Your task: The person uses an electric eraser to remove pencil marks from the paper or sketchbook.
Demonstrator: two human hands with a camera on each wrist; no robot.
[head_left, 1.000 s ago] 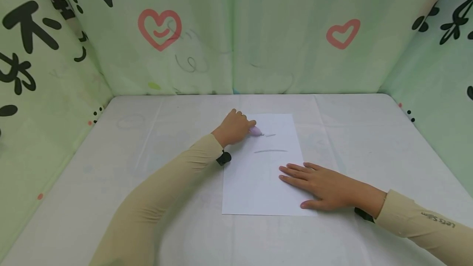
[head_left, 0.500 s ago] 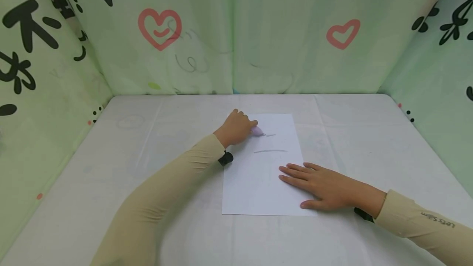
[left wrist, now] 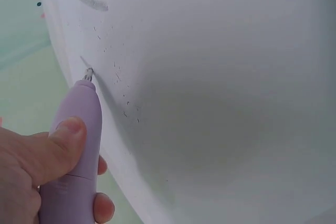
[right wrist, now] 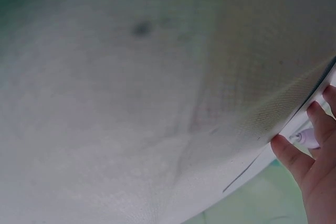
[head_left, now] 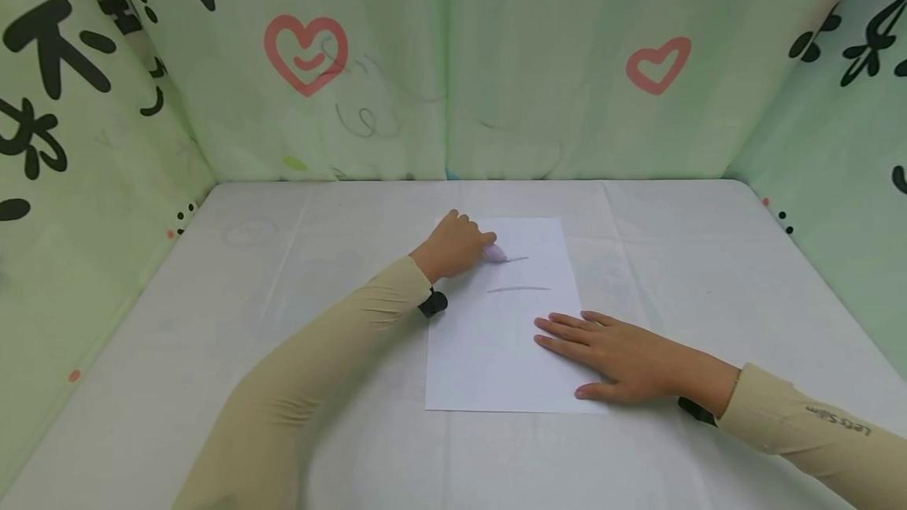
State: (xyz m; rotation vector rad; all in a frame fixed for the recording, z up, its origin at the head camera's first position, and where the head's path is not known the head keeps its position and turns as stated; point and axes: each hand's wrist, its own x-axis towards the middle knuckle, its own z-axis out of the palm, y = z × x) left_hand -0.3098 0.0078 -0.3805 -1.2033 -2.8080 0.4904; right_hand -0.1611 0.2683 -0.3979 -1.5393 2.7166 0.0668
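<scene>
My left hand (head_left: 456,245) grips a lavender electric eraser (left wrist: 81,106), the thumb lying along its barrel. Its silver tip meets the left end of a short grey pencil line (head_left: 519,259) on a white sheet of paper (head_left: 496,360). Nearer the body, a longer pencil line (head_left: 519,289) runs across the sheet. Dark crumbs (left wrist: 118,76) are scattered beside the tip in the left wrist view. My right hand (head_left: 631,359) lies flat with spread fingers on the paper's right edge. Past those fingers, part of the lavender eraser shows in the right wrist view.
The sheet lies on a table with a creased white cloth (head_left: 177,352). Green printed curtains (head_left: 538,61) with hearts and black drawings enclose its back and both sides. A black wrist camera (head_left: 434,304) sits under the left wrist.
My left hand has shifted slightly to the right, bringing the eraser's tip up to the short line's left end. The right hand and the paper stay where they were.
</scene>
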